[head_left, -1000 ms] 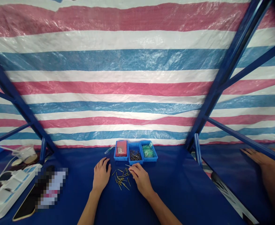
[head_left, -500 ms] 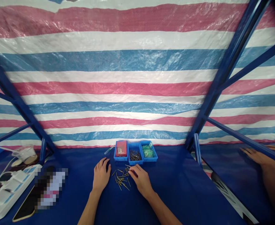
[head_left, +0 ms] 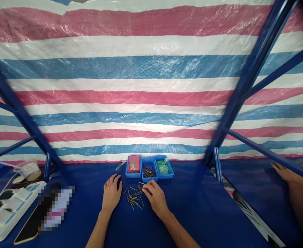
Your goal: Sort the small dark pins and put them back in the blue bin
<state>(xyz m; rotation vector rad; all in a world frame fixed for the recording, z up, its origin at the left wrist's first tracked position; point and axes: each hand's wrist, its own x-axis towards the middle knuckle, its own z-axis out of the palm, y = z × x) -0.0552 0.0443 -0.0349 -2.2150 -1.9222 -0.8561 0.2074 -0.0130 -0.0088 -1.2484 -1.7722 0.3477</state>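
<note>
- Between my two hands, on the blue tabletop, lies a loose scatter of slender metal pieces, mostly brass-toned; it sits on my side of the trays.
- Their long axes share no one direction; several in the middle slant away from me, a lone piece at the right edge points nearly straight away, and another at the near edge runs down toward the right; which end is the tip is too small to tell.
- One pale piece lies almost crosswise above the scatter, its right end reaching my right hand.
- My right fingertips are drawn together at the scatter's upper right edge; whether they pinch a piece I cannot tell.
- I judge the step in hand to be fingering single pieces there; the next move would call for a light pinch across one thin shaft, leaving its neighbours undisturbed.
- My left hand rests palm down left of the scatter, fingers loose, grasping nothing that I can see.
- Beyond, three blue trays adjoin: the left tray with a red packet, the middle tray with dark slender pieces, the right tray with green packets.
</note>
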